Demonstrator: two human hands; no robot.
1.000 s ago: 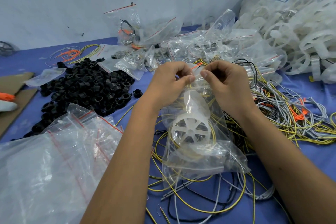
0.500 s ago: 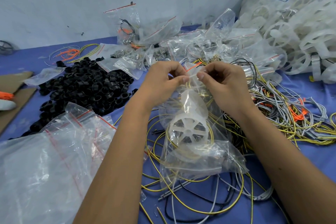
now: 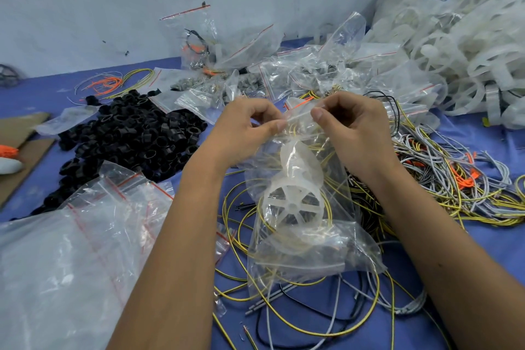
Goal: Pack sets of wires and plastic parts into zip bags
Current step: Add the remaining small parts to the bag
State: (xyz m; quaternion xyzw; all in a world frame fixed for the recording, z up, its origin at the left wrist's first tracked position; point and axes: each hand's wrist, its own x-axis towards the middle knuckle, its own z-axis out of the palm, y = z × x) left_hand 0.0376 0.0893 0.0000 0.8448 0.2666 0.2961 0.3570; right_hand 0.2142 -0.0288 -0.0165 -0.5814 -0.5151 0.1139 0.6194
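I am pinching the bag [image 3: 298, 236] top with left hand [image 3: 244, 128] and right hand [image 3: 352, 128], sealing it above the wires [image 3: 284, 318]; wheel [image 3: 292, 204] is inside. Next, I think, pressing along the zip.

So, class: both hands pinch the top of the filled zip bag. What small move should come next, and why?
Probably slide the left hand and right hand apart along the zip bag strip, pressing it shut: the white wheel and yellow wires are already inside.
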